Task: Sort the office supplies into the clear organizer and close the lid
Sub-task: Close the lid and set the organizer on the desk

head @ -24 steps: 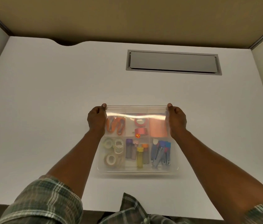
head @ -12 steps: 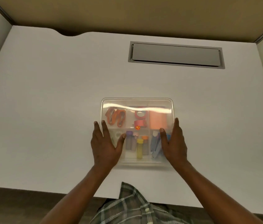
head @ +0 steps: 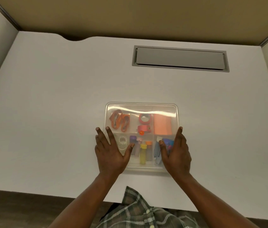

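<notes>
— Location of clear organizer (head: 177, 116)?
— Centre of the white tabletop (head: 47, 112), nearer the front edge. It sits flat, roughly square to that edge.
— Lid?
— Lid (head: 146, 111) is on top and covers all six compartments, with a glare band across its far part. Can't tell if it's latched.
— Hands?
— Both flat, palms down on the near half of the lid. Left hand (head: 111, 155) is over the near-left corner: fingers straight and spread, outer fingers overhanging the left rim, thumb angled inward. Right hand (head: 176, 155) is over the near-right corner: fingers straight and together along the right rim, thumb angled inward. Neither is curled round anything, nothing gripped.
— Contents?
— All seen through the lid. Far row, left to right: orange clips (head: 119, 122), two pink tape rolls (head: 144, 119), orange note pad (head: 162, 125). Near row: clear tape rolls (head: 122, 142) partly under the left hand, capped tubes (head: 143, 153) in purple, pink, yellow and orange, then blue items (head: 167, 144) partly under the right hand. Can't identify the blue ones.
— Surroundings?
— Grey hatch (head: 180, 58) set into the tabletop, well beyond the clear organizer and off to the right. Beige partition (head: 130, 15) behind it. Plaid shirt (head: 139, 214) at the bottom edge.
</notes>
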A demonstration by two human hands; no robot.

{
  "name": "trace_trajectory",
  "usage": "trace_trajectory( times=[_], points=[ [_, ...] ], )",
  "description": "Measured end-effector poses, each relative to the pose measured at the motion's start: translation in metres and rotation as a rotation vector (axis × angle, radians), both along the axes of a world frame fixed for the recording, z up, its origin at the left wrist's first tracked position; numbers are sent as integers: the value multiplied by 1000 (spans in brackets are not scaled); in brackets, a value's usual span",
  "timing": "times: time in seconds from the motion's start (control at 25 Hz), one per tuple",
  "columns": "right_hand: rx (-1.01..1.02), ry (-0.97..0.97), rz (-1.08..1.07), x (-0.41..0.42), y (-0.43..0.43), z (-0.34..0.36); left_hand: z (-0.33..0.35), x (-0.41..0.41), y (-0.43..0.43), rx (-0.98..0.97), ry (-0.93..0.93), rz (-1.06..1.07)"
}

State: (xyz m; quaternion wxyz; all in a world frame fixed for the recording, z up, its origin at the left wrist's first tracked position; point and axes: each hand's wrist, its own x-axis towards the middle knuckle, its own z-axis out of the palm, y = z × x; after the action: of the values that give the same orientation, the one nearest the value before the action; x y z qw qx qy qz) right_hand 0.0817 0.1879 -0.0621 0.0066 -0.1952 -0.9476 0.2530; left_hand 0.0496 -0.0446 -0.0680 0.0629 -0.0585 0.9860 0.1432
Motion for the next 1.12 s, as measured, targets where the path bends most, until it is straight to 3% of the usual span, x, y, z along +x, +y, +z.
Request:
trace_trajectory(
  times=[0.16, 0.36, 0.6, 1.12],
  points=[
    [0, -30, 3, 3, -3, 4, 6, 2, 2, 7, 32, -30],
    [-141, -49, -9, 0, 0, 12, 13, 0, 8, 4, 121, -208],
    [-276, -51, 4, -8, -29, 19, 5, 21, 15, 30, 93, -166],
    [-303, -190, 155, -68, -209, 27, -8, 0, -134, -98, 129, -3]
  ],
)
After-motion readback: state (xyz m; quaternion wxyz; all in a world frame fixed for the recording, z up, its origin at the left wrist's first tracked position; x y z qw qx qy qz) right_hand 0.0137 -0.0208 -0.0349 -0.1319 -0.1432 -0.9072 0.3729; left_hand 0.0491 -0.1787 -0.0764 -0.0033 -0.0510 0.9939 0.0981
